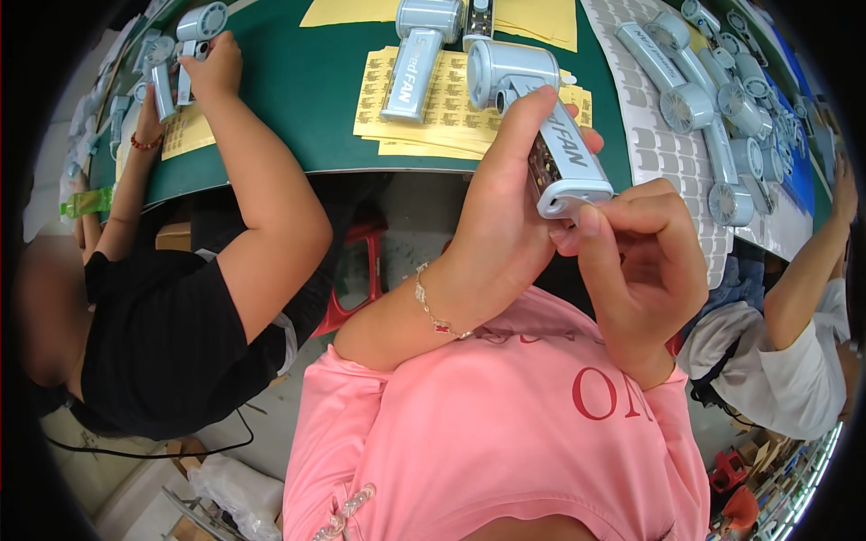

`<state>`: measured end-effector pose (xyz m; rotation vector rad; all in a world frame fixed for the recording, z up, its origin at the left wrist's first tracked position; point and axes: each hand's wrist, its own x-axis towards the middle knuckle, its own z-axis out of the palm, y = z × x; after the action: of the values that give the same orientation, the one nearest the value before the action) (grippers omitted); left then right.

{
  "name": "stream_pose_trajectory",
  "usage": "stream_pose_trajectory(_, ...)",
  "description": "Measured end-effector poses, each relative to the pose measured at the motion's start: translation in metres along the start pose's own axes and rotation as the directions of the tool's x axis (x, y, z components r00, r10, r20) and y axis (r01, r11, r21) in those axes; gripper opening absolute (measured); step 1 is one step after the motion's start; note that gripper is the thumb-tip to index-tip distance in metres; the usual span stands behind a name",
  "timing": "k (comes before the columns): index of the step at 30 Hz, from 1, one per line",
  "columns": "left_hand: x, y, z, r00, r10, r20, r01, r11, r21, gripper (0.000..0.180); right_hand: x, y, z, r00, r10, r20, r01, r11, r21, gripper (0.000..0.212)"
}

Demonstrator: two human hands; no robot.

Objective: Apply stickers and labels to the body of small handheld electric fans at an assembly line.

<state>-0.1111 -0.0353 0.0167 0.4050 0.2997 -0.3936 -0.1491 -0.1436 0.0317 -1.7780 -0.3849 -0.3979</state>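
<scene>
Green desk (298,99) in workroom. Nearest, left hand (505,203) is wrapped around light-blue handheld fan (570,149), close to desk's front edge, fan head pointing away. Right hand (651,261) has thumb and finger pinched at fan's lower end, on what seems small clear film (570,209). Beyond, second fan (414,77) lies on yellow sheets (377,95). To right, many fans (687,106) near white patterned sheet (663,162). Far left, co-worker's hand (216,70) holds similar fan (201,22).
</scene>
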Motion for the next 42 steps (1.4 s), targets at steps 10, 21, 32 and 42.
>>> stream_pose_trajectory(10, 0.000, -0.002, -0.002, 1.000, 0.005, 0.003, -0.005, 1.000, -0.001, 0.042, -0.001, 0.003, 0.001, 1.000, -0.018, -0.020, 0.017, 1.000, -0.022, 0.013)
stream_pose_trajectory(21, -0.007, -0.006, 0.000, 0.990, 0.144, 0.003, -0.144, 0.990, 0.002, 0.039, -0.005, 0.010, 0.001, 0.969, -0.244, -0.026, 0.224, 0.923, -0.312, 0.024)
stream_pose_trajectory(32, -0.009, 0.004, -0.006, 0.990, 0.043, 0.133, -0.043, 0.999, -0.003, 0.045, 0.002, 0.022, 0.002, 0.965, 0.086, 0.246, -0.178, 0.907, 0.382, 0.038)
stream_pose_trajectory(42, 0.010, 0.053, -0.014, 0.966, 0.026, 0.257, -0.144, 0.880, 0.453, 0.050, 0.015, 0.024, 0.004, 0.858, -0.343, 0.383, 0.500, 0.729, -0.467, 0.044)
